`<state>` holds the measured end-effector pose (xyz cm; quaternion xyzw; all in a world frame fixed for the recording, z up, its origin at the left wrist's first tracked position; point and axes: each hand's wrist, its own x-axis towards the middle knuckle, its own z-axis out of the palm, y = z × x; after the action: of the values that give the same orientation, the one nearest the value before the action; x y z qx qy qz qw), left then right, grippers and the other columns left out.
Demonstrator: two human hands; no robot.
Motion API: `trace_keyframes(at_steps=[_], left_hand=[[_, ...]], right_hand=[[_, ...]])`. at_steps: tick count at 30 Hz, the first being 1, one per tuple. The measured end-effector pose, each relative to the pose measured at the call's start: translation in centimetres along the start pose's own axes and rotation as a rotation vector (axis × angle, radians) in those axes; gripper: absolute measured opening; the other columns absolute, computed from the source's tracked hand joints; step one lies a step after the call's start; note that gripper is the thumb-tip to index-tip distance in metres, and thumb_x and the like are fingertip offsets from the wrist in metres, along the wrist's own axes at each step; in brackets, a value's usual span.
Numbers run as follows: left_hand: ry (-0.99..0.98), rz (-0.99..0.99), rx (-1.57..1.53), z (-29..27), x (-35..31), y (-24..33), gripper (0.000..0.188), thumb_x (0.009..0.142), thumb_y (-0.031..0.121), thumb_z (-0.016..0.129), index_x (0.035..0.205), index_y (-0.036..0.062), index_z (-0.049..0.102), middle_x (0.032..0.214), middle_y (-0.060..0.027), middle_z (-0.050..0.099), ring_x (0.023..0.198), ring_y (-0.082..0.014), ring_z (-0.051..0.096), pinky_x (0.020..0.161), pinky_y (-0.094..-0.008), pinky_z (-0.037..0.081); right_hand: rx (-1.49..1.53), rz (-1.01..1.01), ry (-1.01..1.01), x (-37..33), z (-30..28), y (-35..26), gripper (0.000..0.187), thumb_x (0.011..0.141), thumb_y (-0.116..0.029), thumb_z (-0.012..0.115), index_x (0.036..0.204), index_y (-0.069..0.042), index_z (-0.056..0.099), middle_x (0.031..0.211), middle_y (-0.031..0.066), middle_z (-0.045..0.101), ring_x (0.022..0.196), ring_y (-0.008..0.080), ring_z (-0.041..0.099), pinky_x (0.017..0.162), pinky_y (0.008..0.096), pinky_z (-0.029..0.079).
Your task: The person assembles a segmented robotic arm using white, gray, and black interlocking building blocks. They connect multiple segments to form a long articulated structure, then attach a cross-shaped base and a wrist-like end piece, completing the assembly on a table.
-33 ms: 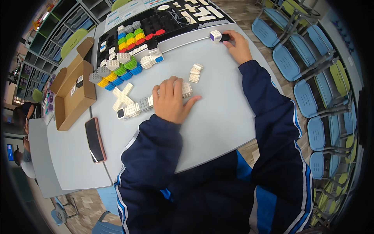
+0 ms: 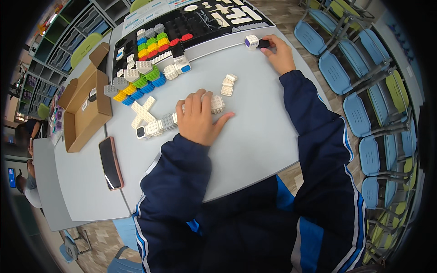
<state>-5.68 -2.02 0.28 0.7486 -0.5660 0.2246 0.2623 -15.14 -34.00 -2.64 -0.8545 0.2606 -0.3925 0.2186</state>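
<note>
My left hand (image 2: 198,119) lies over a row of white and grey studded blocks (image 2: 157,126), fingers bent across its top and thumb stretched away to the right. Part of the row is hidden under that hand. At the table's far right, the fingers of my right hand (image 2: 278,53) pinch a small black piece (image 2: 263,43). This piece sits against a white studded cube (image 2: 251,42) with a purple face. A white cross-shaped studded plate (image 2: 144,112) touches or lies close behind the row. Small white flat pieces (image 2: 228,85) rest between my hands.
Behind, a black tray (image 2: 182,23) holds coloured blocks, white parts and a cable. A stack of coloured blocks (image 2: 141,82) stands before it. An open cardboard box (image 2: 86,111) and a phone (image 2: 110,163) lie left. Stacked blue chairs (image 2: 334,75) line the right; people appear far left.
My left hand has shifted very slightly left. The right hand and the black piece look unchanged.
</note>
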Motion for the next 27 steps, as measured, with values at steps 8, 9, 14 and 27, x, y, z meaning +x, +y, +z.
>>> trace_keyframes(at_steps=[8, 9, 14, 27], left_hand=[[-0.05, 0.011, -0.042, -0.3, -0.8, -1.4, 0.059, 0.077, 0.032, 0.079, 0.123, 0.0025, 0.056, 0.119, -0.0113, 0.061, 0.108, -0.027, 0.057, 0.098, -0.0444, 0.036], [-0.05, 0.015, -0.037, -0.3, -0.9, -1.5, 0.058, 0.078, 0.03, 0.078, 0.124, 0.0027, 0.056, 0.12, -0.0112, 0.061, 0.109, -0.0268, 0.057, 0.099, -0.0447, 0.036], [-0.061, 0.027, -0.066, 0.2, -0.9, -1.6, 0.049, 0.082, 0.021, 0.074, 0.124, 0.0035, 0.057, 0.117, -0.0091, 0.063, 0.108, -0.0245, 0.059, 0.101, -0.0452, 0.036], [-0.093, 0.052, -0.133, -0.7, -1.3, -1.8, 0.045, 0.076, 0.007, 0.072, 0.119, 0.0041, 0.059, 0.107, -0.0078, 0.064, 0.1, -0.0242, 0.061, 0.101, -0.0459, 0.034]], right_hand=[[0.082, 0.121, 0.0, -1.3, -2.7, -2.5, 0.036, 0.075, -0.019, 0.082, 0.105, -0.007, 0.066, 0.09, 0.0076, 0.068, 0.073, 0.0155, 0.061, 0.068, 0.0286, 0.049], [0.149, 0.113, -0.015, -1.7, -2.9, -3.6, 0.035, 0.076, -0.019, 0.082, 0.104, -0.007, 0.066, 0.088, 0.0057, 0.068, 0.07, 0.0117, 0.059, 0.065, 0.0259, 0.047], [0.577, 0.087, -0.268, -5.0, -1.5, -7.1, 0.024, 0.084, -0.019, 0.077, 0.101, -0.005, 0.07, 0.077, -0.0005, 0.066, 0.063, 0.0025, 0.051, 0.058, 0.0196, 0.041], [0.384, -0.249, -0.61, -7.2, -2.3, -11.7, 0.024, 0.082, -0.008, 0.073, 0.106, -0.003, 0.07, 0.089, 0.0081, 0.061, 0.076, 0.0207, 0.06, 0.074, 0.0274, 0.049]])
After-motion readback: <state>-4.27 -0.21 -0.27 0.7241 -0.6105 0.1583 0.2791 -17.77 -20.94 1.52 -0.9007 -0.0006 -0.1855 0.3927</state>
